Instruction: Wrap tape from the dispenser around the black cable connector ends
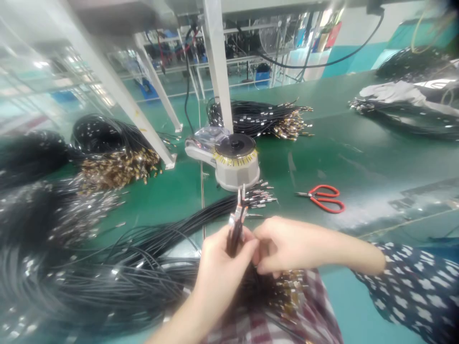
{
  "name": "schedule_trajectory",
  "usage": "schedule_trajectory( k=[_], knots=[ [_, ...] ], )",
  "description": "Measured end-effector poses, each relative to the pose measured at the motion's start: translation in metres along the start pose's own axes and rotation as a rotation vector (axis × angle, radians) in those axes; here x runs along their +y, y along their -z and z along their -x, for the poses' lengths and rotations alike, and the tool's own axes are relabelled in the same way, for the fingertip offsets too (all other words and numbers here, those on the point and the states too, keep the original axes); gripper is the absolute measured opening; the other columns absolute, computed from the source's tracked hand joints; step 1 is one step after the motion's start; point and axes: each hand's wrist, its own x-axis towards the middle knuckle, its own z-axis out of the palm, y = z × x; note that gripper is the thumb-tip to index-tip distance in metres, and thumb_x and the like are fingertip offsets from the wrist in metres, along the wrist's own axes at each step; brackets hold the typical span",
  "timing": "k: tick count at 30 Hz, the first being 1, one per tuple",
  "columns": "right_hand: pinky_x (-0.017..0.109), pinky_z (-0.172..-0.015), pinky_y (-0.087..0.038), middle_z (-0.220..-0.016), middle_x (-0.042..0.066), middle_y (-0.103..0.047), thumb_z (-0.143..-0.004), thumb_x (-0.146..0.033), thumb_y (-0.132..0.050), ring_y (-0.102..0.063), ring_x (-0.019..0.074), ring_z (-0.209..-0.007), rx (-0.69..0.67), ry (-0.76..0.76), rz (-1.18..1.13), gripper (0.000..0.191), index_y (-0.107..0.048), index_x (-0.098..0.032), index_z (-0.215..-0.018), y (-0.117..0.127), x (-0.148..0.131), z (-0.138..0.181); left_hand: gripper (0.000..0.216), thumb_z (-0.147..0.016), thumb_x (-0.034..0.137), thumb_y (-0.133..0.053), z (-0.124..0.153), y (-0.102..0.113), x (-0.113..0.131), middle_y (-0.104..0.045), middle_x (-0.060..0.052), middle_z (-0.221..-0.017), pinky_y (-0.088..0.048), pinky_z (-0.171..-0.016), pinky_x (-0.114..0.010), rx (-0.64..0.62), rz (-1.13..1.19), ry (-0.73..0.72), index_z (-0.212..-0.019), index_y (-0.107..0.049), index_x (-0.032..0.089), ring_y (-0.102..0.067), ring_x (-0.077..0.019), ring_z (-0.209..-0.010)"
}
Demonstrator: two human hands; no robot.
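- Far left: tangled black cables with brass-coloured ends (114,167) lie on the green table (358,157), beside the foot of a slanted white metal post (118,91).
- Left of centre: the left hand (222,263) has its fingers closed around a small upright bundle of black cables with silver metal ends (234,231), held in front of the person.
- Handling: grip the bundle just below the metal ends and level the tips. As judged here, thin round cables slide lengthwise under a loose grip.
- Centre: a round white tape dispenser with a black top disc (236,172) stands on the table behind the bundle. The tips overlap its front in view; contact cannot be told.
- Right of centre: the right hand (283,246) has bent fingers drawn together beside the left thumb. Whether they grip anything cannot be told. Work with the left hand as the fixed support and the right as the moving one.
- Right: snips with red looped handles (315,195) lie on the table, blades toward the dispenser. Lift the right forearm over the handles when moving outward.
- Far right: green surface extends beyond the snips, giving the widest room for movement. Loose cables crowd the left, so prefer rightward travel.
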Motion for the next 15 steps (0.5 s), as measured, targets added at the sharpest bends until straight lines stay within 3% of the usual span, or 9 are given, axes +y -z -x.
schedule_trajectory(
  k=[2, 5, 9, 12, 13, 15],
  knots=[
    [0.016, -0.041, -0.038, -0.059, -0.001, -0.066, -0.069, -0.015, -0.061, -0.060, 0.0113, -0.050, -0.018, -0.013, -0.038, 0.006, -0.065, -0.016, -0.073, 0.000, 0.003, -0.001, 0.011, -0.073, 0.013, -0.067, 0.000, -0.001, -0.001, -0.061, 0.004, -0.055, -0.040, -0.052, -0.021, -0.013, -0.021, -0.018, -0.064, -0.064, 0.018, -0.051, -0.0106, -0.052],
    [0.016, -0.043, -0.041, -0.064, -0.001, -0.068, -0.071, -0.016, -0.062, -0.061, 0.0110, -0.047, -0.056, -0.031, -0.234, 0.036, -0.063, -0.017, -0.107, -0.005, 0.009, -0.001, 0.011, -0.073, 0.015, -0.069, -0.003, 0.001, -0.005, -0.058, 0.004, -0.058, -0.037, -0.050, -0.020, -0.010, -0.002, -0.002, -0.064, -0.063, 0.017, -0.046, -0.0093, -0.050],
    [0.015, -0.047, -0.043, -0.068, -0.003, -0.068, -0.074, -0.010, -0.061, -0.063, 0.0088, -0.046, -0.089, -0.011, -0.518, 0.077, -0.031, -0.026, -0.143, -0.016, 0.019, -0.001, 0.015, -0.074, 0.024, -0.071, -0.009, 0.004, -0.012, -0.049, 0.006, -0.054, -0.027, -0.040, -0.018, -0.080, 0.178, 0.130, -0.068, -0.060, 0.017, -0.032, -0.0043, -0.041],
    [0.017, -0.048, -0.043, -0.075, -0.003, -0.068, -0.074, -0.011, -0.064, -0.065, 0.0098, -0.049, 0.055, -0.052, -0.586, 0.098, -0.004, -0.028, -0.150, -0.023, 0.029, -0.002, 0.019, -0.073, 0.027, -0.074, -0.013, 0.006, -0.015, -0.045, 0.008, -0.051, -0.021, -0.037, -0.016, -0.167, 0.354, 0.248, -0.070, -0.059, 0.016, -0.026, -0.0014, -0.037],
    [0.018, -0.049, -0.044, -0.079, -0.002, -0.068, -0.073, -0.012, -0.066, -0.065, 0.0104, -0.051, 0.136, -0.053, -0.589, 0.100, -0.003, -0.028, -0.150, -0.024, 0.032, -0.003, 0.020, -0.072, 0.026, -0.075, -0.014, 0.006, -0.015, -0.044, 0.008, -0.051, -0.020, -0.037, -0.016, -0.182, 0.397, 0.279, -0.070, -0.058, 0.016, -0.025, -0.0007, -0.036],
    [0.022, -0.054, -0.047, -0.091, 0.002, -0.068, -0.071, -0.018, -0.072, -0.067, 0.0125, -0.062, 0.301, 0.001, -0.560, 0.091, -0.020, -0.026, -0.146, -0.026, 0.036, -0.004, 0.021, -0.071, 0.026, -0.076, -0.015, 0.007, -0.014, -0.044, 0.008, -0.049, -0.017, -0.036, -0.015, -0.189, 0.449, 0.314, -0.070, -0.058, 0.015, -0.024, 0.0003, -0.035]
  ],
)
